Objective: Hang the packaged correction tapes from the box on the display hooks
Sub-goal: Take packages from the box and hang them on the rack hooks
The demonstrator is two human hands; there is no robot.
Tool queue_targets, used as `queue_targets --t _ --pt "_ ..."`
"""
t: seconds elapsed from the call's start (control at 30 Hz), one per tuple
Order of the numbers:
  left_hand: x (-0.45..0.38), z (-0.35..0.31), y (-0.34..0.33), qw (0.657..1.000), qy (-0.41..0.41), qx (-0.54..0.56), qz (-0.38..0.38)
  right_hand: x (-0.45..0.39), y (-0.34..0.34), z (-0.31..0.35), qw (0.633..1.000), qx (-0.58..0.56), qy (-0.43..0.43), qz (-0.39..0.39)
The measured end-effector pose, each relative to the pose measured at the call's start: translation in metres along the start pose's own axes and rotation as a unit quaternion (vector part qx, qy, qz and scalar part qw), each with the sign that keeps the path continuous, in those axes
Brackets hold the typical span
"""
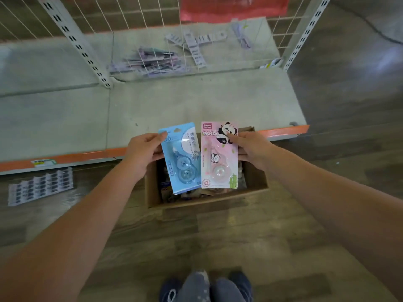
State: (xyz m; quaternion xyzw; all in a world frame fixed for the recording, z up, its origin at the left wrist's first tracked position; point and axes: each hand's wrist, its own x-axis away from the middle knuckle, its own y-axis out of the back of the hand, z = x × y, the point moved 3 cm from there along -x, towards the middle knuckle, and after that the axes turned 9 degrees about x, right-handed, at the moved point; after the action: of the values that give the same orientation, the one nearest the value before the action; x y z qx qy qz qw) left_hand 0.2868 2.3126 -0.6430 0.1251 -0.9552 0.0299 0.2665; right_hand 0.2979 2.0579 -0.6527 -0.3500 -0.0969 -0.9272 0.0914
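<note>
Left hand (142, 152): thumb on the front of the blue pack (182, 159) at its upper left corner, remaining fingers curled behind the card. Right hand (250, 149): thumb tip on the front of the pink pack (219, 155) at its upper right edge, fingers curled behind. Each hand pinches one pack only. Both packs are held upright, side by side and close to touching, directly above the open cardboard box (257, 184) on the floor.

Risks, as judged from this position:
- Each grip sits at one edge of a stiff card. A slack pinch can let the pack pivot and drop back into the box.
- The hang hole is at the top of each card, close to the thumbs. A thumb left there may block the hook.
- No display hook is clearly identifiable; the wire grid (130, 22) at the far side is the likely mounting area. Carrying two packs at once leaves no free hand to steady either one.

Appearance: the blue pack is a blue card with a clear blister over a blue-tinted dispenser and a white oval label. The pink pack reads "PANDA", shows panda figures, and carries a clear blister over a pink wheel. More packaged goods lie in the box; their type cannot be determined.
</note>
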Motion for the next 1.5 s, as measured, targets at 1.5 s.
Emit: queue_targets --t 1.5 --pt "0.267 -0.401 0.038 0.991 -0.126 0.032 0.016 0.314 0.015 0.331 0.984 -0.089 0.131 -0.074"
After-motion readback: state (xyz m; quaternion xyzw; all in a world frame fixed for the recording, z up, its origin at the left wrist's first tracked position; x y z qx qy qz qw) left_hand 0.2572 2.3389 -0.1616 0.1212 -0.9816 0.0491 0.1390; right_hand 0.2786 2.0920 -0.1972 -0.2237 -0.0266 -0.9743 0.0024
